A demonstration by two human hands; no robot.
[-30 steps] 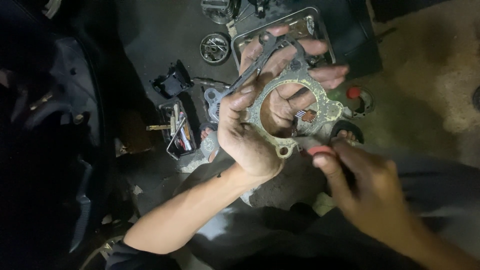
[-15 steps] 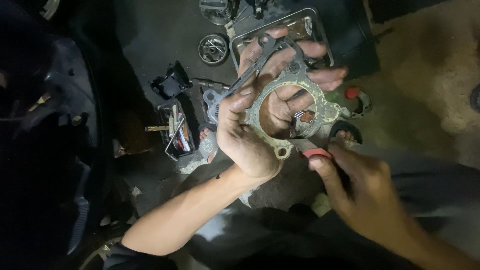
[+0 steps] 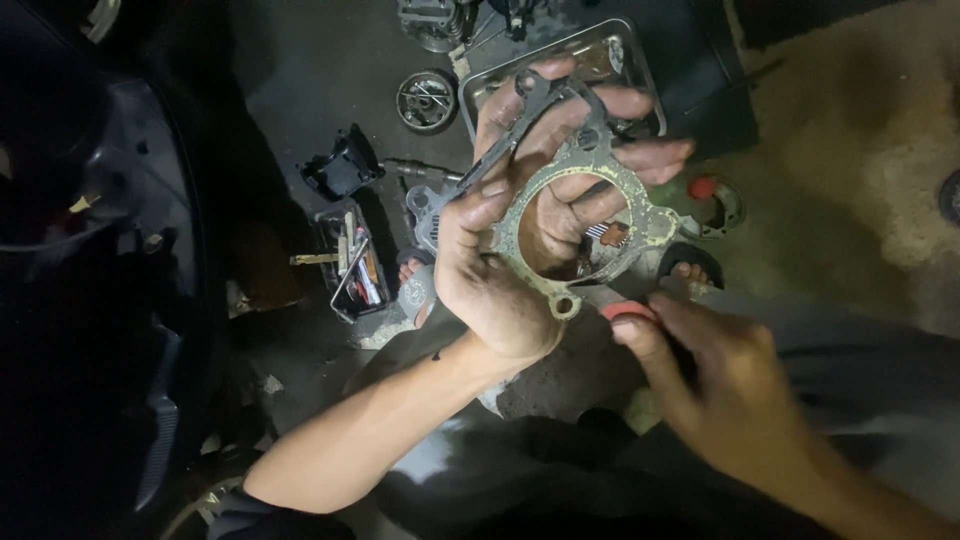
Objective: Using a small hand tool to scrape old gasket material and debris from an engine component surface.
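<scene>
The left hand (image 3: 500, 270) pinches a thin, worn grey ring-shaped gasket (image 3: 585, 225), fingers spread behind. The right hand (image 3: 720, 390) pinches a small red-tipped tool (image 3: 625, 310). The gasket looks light and tearable; best held at its rim.

Left hand (image 3: 500, 270) holds gasket (image 3: 640, 215); right hand (image 3: 730, 400) nearby.

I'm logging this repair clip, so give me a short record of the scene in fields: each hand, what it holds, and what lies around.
left hand: raised, palm to camera, holds a gasket and a wrench
gasket: flat, worn, one big round hole, small bolt holes
wrench: dark, lies across the fingers
right hand: pinches a red-tipped tool near the gasket's lower lug
floor: metal tray, round engine part, small box of tools
</scene>
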